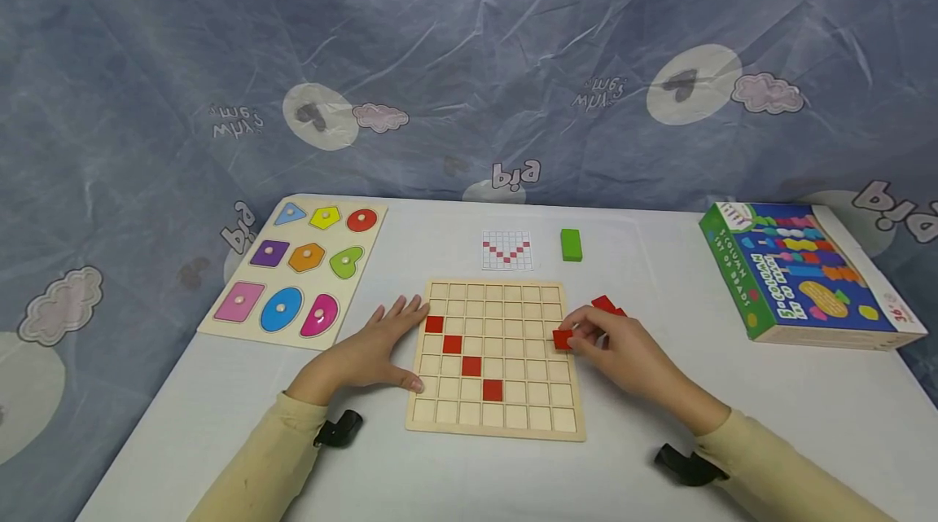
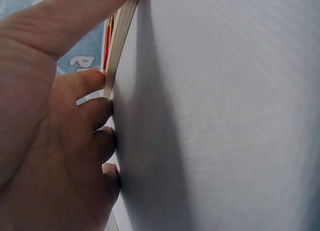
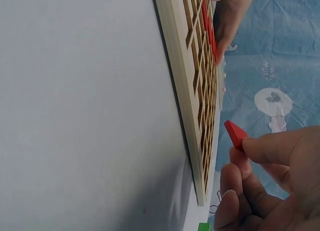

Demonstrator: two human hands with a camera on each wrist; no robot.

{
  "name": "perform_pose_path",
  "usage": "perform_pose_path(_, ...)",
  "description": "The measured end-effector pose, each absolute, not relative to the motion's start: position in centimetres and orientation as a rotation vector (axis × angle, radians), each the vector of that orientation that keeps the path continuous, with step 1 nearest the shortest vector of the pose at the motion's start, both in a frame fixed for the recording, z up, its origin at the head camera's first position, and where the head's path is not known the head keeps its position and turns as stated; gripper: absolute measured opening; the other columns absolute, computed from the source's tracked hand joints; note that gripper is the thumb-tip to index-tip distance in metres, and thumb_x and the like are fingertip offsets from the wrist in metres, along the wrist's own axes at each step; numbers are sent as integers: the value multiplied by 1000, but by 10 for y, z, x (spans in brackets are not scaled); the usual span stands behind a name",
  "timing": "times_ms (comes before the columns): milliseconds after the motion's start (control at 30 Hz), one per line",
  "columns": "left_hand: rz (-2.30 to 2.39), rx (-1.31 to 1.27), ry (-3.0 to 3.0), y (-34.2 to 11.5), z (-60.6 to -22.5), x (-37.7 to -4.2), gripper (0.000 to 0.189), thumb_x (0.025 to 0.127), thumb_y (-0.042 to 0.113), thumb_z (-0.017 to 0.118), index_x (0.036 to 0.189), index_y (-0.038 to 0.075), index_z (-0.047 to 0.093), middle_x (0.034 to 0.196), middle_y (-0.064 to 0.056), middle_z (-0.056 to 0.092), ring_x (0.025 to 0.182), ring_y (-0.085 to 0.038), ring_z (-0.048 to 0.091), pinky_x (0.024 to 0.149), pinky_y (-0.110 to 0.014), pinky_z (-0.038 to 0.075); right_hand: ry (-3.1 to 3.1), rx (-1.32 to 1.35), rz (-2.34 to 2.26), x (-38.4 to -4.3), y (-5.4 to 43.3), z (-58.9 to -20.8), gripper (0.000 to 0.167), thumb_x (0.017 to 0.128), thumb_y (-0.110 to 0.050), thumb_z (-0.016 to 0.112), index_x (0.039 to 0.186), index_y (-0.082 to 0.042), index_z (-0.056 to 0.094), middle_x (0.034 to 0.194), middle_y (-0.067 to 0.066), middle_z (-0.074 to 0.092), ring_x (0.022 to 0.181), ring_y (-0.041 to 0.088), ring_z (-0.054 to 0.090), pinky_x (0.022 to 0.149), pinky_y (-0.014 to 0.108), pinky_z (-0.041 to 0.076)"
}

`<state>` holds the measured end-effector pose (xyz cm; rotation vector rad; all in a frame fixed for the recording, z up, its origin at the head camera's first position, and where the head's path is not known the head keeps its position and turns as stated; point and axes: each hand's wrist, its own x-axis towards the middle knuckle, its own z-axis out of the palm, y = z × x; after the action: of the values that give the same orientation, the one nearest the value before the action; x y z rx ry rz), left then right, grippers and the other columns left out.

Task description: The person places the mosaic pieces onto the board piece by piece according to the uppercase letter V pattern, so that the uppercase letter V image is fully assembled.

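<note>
A wooden grid board [image 1: 506,430] lies flat on the white table, with several red square tiles [image 1: 471,366] set in a diagonal from its left side toward the lower middle. My left hand [image 1: 374,347] rests at the board's left edge, fingers spread and thumb touching the near part of that edge. Between thumb and fingertips my right hand [image 1: 623,347] pinches a red tile [image 3: 236,134], held tilted above the board's right edge. More loose red tiles [image 1: 604,304] lie just beyond the right hand, partly hidden by it.
Behind the board lie a pattern card [image 1: 507,251] with a red V of squares and a green block [image 1: 571,245]. A shape puzzle board [image 1: 296,269] occupies the left; a colourful box [image 1: 809,274] sits at the right. A printed blue cloth [image 1: 469,41] hangs behind.
</note>
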<state>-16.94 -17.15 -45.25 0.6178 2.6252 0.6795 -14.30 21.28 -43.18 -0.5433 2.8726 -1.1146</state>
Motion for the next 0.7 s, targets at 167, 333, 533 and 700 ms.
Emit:
perform_pose_path(167,681,618,2621,-172,-453,-170,121,67,49,93,163,16,27,170,-5,14,157,-29,2,126,-51,3,2850,-585,-1137,-140,206,-435,20,90,-7,76,103,-22,73,80,-13,63,74,8,58,65,23,51)
perform_pose_path(333,679,622,2615,-172,-454,-171,121,67,49,92,163,16,26,170,-6,14,157,-30,2,126,-51,2,2819,-630,-1172,-137,200,-439,19,90,-7,75,102,-22,73,80,-14,62,74,6,57,65,22,51)
perform_pose_path(533,684,621,2607,-173,-454,-171,121,67,49,92,163,17,26,171,-5,13,157,-29,2,126,-51,2,2794,-641,-1193,-134,192,-440,17,90,-8,77,100,-21,73,79,-14,62,74,6,57,65,21,51)
perform_pose_path(700,682,614,2611,-173,-455,-171,121,67,49,92,163,18,25,171,-4,13,157,-28,1,126,-51,2,2765,-650,-1211,-133,186,-441,17,89,-8,77,100,-20,73,79,-14,63,73,7,58,64,21,51)
